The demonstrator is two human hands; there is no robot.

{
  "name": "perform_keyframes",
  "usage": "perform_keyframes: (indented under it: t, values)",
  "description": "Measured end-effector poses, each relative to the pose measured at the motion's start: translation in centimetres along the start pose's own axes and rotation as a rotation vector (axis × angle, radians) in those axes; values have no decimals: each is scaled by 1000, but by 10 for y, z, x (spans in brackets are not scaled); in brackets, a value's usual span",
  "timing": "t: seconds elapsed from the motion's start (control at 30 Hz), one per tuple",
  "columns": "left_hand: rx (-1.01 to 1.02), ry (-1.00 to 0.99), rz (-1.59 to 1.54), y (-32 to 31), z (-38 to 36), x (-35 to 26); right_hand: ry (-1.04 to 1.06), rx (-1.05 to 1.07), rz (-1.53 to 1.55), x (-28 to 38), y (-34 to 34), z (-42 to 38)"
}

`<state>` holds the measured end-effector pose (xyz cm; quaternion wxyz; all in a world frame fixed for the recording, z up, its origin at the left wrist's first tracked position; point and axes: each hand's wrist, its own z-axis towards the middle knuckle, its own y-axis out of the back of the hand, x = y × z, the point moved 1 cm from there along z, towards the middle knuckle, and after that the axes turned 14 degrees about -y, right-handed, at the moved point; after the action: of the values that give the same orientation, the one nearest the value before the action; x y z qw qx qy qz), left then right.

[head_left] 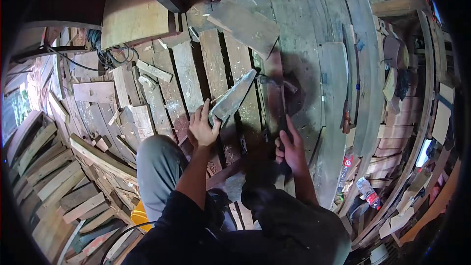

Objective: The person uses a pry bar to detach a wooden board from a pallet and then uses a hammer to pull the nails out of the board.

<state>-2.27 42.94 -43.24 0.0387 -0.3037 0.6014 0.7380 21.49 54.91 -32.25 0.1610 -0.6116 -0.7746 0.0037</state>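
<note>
My left hand [202, 126] grips the wide end of a flat, tapered pale piece [234, 97], which looks like a wooden wedge. Its narrow tip points up and to the right, close to the hammer head. The thumb lies along the near edge, and the fingers are bent over the far one. In my right hand [291, 148] is a hammer [282, 99], its dark handle running forward from the fist. The hammer head lies crosswise just beyond the wedge's tip, over the spaced planks [214, 54]. Part of the handle is lost in shadow.
A loose board [248, 25] lies ahead across the planks. Cables [105, 54] bunch at the upper left beside a wide wooden panel [132, 14]. Stacked timber [64, 181] fills the left side. Plastic bottles [368, 192] lie at the right, near a long plank [333, 93].
</note>
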Motion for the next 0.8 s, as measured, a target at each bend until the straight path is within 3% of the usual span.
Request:
perform_keyframes:
  t: [0.13,0.2,0.33,0.4,0.53,0.67,0.73,0.8]
  values:
    - [10,11,-30,-2,1,5,102,-104,68,-2,29,5]
    - [1,-1,-52,-3,1,6,184,-344,152,3,39,10]
    - [2,-11,-46,-7,1,6,240,-388,228,1,34,16]
    - [19,58,-116,-8,-1,7,127,-234,-79,-2,10,12]
    - [24,59,-79,-5,1,6,-7,-18,-114,10,5,3]
    - [69,75,8,3,5,1,108,-190,-130,16,41,4]
    - [75,115,9,5,5,-1,192,-365,159,29,53,13]
    - [69,78,74,2,4,3,200,-394,183,28,47,19]
